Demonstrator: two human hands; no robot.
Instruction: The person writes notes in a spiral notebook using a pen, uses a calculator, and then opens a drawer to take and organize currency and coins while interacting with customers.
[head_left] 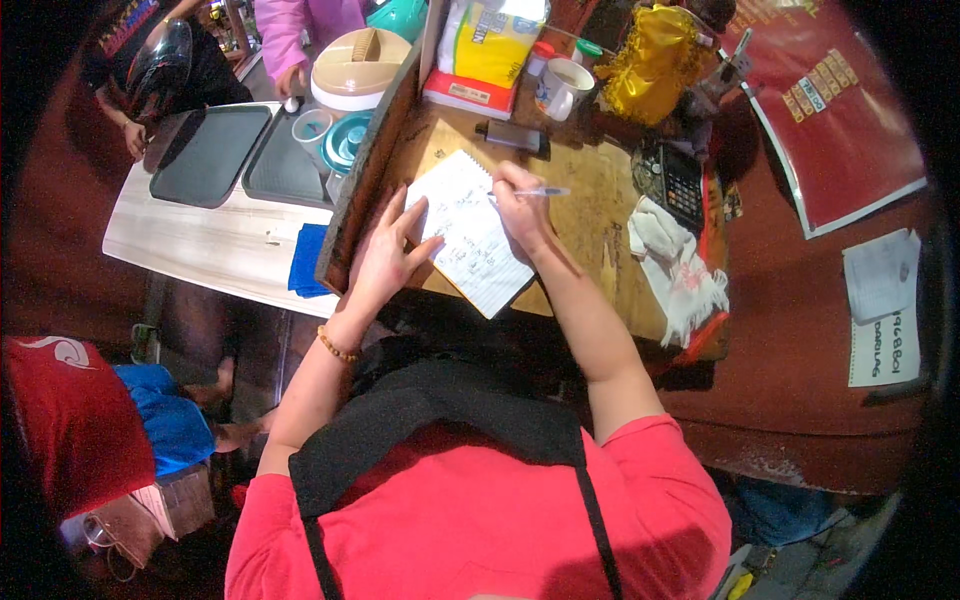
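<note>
While touching a lined notepad (472, 230) with a spread left hand (383, 255), holds a pen (552, 191) to the page with the right hand (518, 208)

As seen from above, holds the pen with its long axis nearly level across the view, tip to the left at the upper right part of the page, tail out past the knuckles to the right. Has the notepad at a slant, long axis from upper left down to lower right, with handwriting across the lines.

Pinches the pen between thumb and fingers of the right hand, with the other fingers curled inward. Cannot tell the exact fingertip contact. Spreads the left hand wide, fingers toward the top of the view, thumb out to the right over the notepad's left edge.

Has the notepad flat on the wooden surface (592, 180), between both hands, just right of the left hand and partly under the right. Has the pen within the right hand, apart from the left.

Just left of the left hand, an upright wooden board (368, 185). Beyond the notepad, a small dark object (512, 137) and, farther off, a white mug (558, 100). Well to the right of the right hand, a calculator (684, 190) and a pale cloth (660, 250).
</note>
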